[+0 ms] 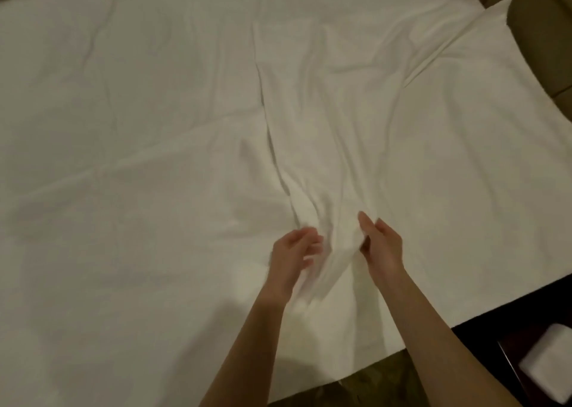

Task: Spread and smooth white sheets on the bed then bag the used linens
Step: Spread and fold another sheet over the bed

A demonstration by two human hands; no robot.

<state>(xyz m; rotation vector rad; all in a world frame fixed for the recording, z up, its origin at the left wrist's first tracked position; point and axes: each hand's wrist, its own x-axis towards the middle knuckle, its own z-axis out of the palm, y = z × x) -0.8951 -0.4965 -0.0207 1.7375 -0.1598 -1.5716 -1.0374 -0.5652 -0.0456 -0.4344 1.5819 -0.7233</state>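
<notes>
A white sheet [130,122] covers the bed and fills most of the view. A second white sheet [433,134] lies over its right half, gathered into long folds that run down toward me. My left hand [294,252] is blurred, with its fingers curled around the bunched near end of those folds. My right hand [382,245] pinches the same bunch from the right, thumb up and fingers wrapped on the cloth. Both forearms reach in from the bottom edge.
The bed's near edge runs diagonally at lower right, with patterned carpet [380,375] below it. A dark wooden stand [507,338] at the bottom right holds a folded white cloth [554,363]. Olive padded surfaces [544,20] show at the top right.
</notes>
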